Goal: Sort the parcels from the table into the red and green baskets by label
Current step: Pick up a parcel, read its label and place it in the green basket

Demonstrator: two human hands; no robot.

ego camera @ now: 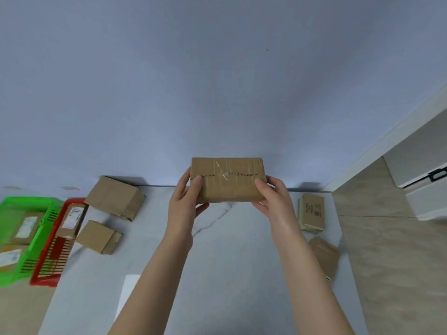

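Observation:
A taped brown cardboard parcel is held up above the table, its taped seam facing me and no label showing. My left hand grips its left end and my right hand grips its right end. Two plain brown parcels, a large one and a small one, lie at the left of the table. On the right lie a flat printed parcel and a flat brown one. The green basket and the red basket stand at the far left, each holding labelled parcels.
A blue-grey wall rises straight behind the table. A white sheet lies near the table's front left. To the right is beige floor and a white cabinet with a dark handle.

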